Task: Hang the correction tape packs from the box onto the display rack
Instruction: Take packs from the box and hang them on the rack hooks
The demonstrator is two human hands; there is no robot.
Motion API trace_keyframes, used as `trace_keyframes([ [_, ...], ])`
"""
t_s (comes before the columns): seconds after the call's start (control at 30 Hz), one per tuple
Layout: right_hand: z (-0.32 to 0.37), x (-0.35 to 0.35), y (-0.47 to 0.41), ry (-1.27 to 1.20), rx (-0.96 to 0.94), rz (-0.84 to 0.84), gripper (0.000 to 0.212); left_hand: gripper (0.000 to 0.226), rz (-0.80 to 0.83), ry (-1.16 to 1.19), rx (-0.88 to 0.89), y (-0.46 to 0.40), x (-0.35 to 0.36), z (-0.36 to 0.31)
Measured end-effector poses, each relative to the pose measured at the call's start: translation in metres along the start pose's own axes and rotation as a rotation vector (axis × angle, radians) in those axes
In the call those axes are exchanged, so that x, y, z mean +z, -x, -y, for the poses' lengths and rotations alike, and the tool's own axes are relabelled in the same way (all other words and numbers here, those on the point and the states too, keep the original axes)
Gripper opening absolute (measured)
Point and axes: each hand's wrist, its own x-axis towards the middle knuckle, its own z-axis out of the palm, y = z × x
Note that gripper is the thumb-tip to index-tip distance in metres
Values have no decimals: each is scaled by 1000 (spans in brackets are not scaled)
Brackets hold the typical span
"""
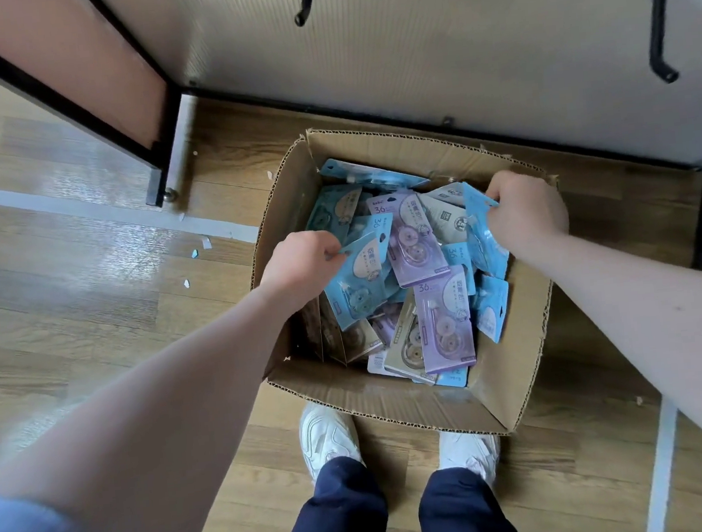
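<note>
Left hand is curled, pinching the top corner of a blue pack inside the open cardboard box on the wood floor. Loose blue and purple packs are piled in the box. Right hand is clenched on several blue packs at the box's right side. Black rack hooks are seen above.

white shoes on wood floor

Blue & purple tape packs jumbled in open cardboard box
</note>
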Motion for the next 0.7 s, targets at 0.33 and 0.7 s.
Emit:
trace_keyframes([
  [0.33, 10, -62, 42, -77, -82, -69, 10, 17, -77, -82, 88, 42, -50, -32],
  [0.7, 48, -168, 104, -31, -317, -161, 19, 14, -251, -116, 163, 107, -152, -91],
])
